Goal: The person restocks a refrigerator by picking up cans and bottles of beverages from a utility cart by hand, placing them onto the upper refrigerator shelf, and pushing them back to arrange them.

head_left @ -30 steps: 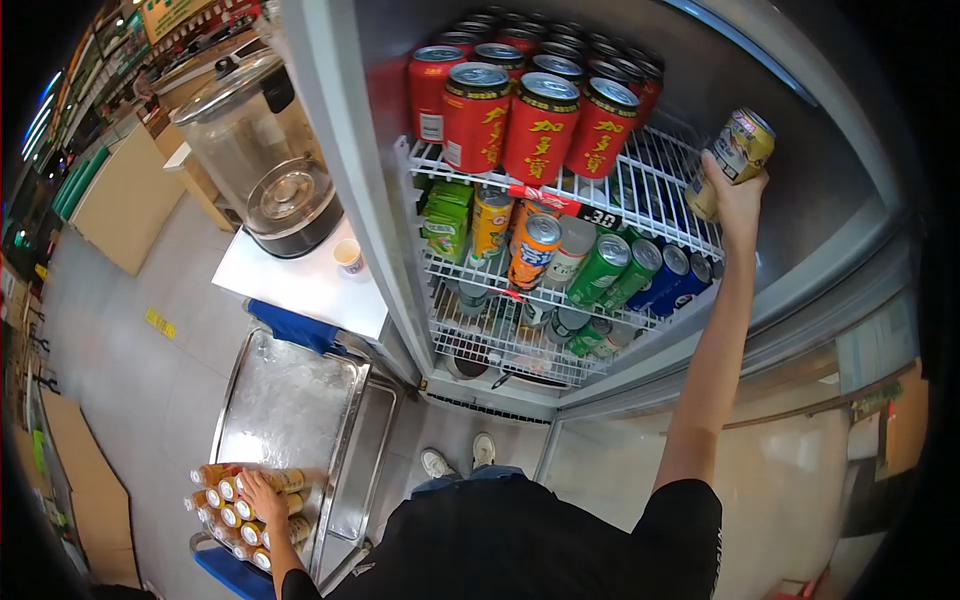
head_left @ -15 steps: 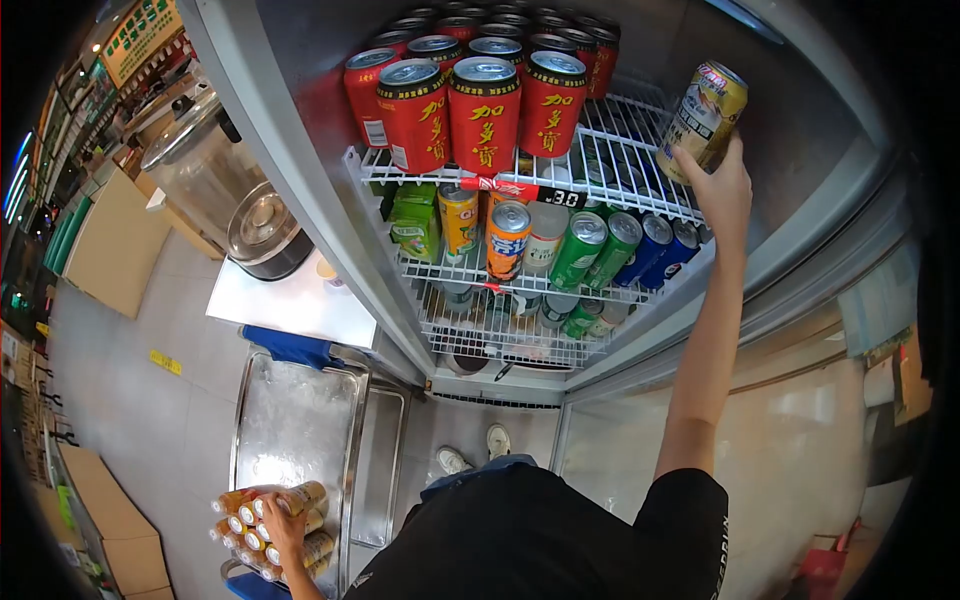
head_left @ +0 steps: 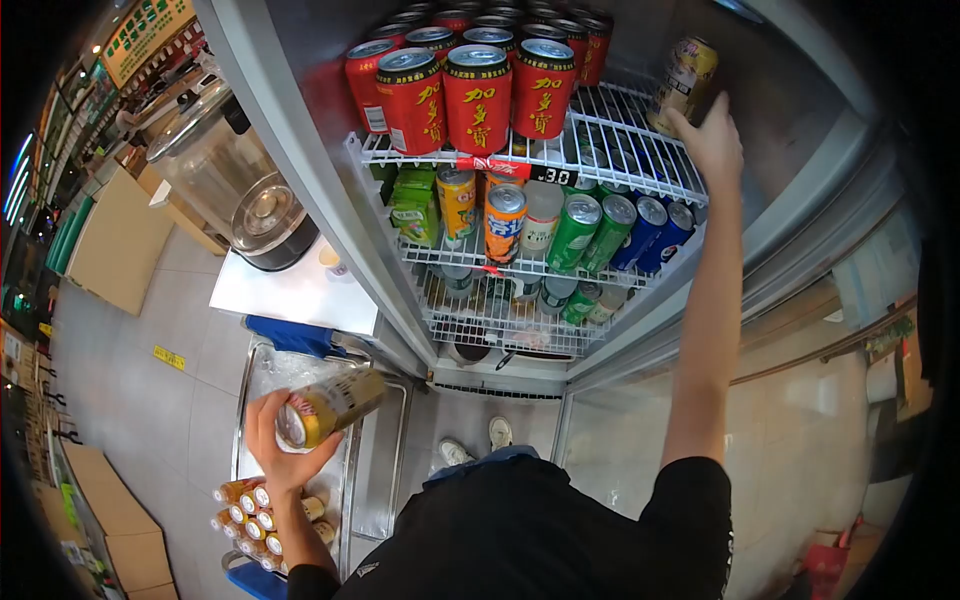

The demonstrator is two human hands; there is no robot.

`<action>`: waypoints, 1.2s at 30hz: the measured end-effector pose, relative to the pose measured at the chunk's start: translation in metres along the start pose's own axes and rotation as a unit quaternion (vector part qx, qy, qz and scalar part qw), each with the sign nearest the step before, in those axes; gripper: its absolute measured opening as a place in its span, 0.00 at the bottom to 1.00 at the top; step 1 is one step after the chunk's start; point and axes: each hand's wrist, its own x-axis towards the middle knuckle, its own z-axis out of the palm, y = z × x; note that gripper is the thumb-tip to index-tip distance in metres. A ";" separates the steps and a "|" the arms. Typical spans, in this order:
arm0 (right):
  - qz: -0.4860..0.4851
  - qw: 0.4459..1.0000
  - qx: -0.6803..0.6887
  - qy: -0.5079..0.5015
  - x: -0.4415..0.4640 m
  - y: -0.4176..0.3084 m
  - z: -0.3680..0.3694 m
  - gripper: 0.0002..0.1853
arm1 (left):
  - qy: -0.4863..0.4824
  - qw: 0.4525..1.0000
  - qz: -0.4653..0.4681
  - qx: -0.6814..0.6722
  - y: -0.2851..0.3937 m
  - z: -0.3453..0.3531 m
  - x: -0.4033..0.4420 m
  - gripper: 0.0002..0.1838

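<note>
My left hand (head_left: 277, 445) is wrapped round a gold can (head_left: 330, 405), tilted on its side above the metal tray (head_left: 240, 440). Below it, several gold-brown cans (head_left: 255, 528) are grouped at the tray's near end. Inside the fridge, my right hand (head_left: 712, 140) has its fingers and thumb around the near side of another gold can (head_left: 685, 85). That can stands at the right of the top wire shelf (head_left: 630, 130). Red cans (head_left: 478, 100) fill the left part of this shelf.
Green cans (head_left: 575, 232), blue cans (head_left: 637, 232) and an orange can (head_left: 505, 222) stand on the shelf below. A large clear dispenser (head_left: 225, 170) and a paper cup (head_left: 332, 262) are on the white counter (head_left: 290, 300) at left. Cardboard boxes (head_left: 115, 510) lie at lower left.
My left hand has come up from the grouped cans with one gold can. My right hand has moved its can deeper over the top shelf. The view has shifted.
</note>
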 end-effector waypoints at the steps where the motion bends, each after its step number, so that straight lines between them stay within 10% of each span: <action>1: -0.017 0.996 0.036 0.080 -0.019 -0.014 -0.017 0.43 | 0.011 0.999 0.023 -0.026 0.013 0.005 0.018 0.38; 4: -0.076 0.909 0.409 -0.038 -0.109 -0.079 -0.078 0.32 | 0.036 0.991 0.088 -0.092 0.052 0.019 0.067 0.40; 7: -0.316 0.813 0.395 -0.288 -0.170 -0.115 -0.117 0.53 | 0.033 0.979 0.153 -0.134 0.094 0.027 0.111 0.42; 14: -0.316 0.875 0.348 -0.115 -0.177 -0.117 -0.115 0.50 | 0.075 0.920 0.307 -0.230 0.145 0.062 0.180 0.52; 17: -0.166 0.940 0.299 -0.004 -0.142 -0.106 -0.116 0.43 | 0.040 0.937 0.252 -0.237 0.146 0.060 0.178 0.53; 24: 0.032 0.973 0.211 0.089 -0.063 -0.043 -0.057 0.47 | -0.080 0.972 0.080 -0.208 0.073 0.072 0.107 0.20; 36: 0.065 0.976 0.208 0.001 0.009 0.003 0.003 0.54 | -0.069 0.929 -0.310 -0.189 -0.071 0.061 -0.033 0.13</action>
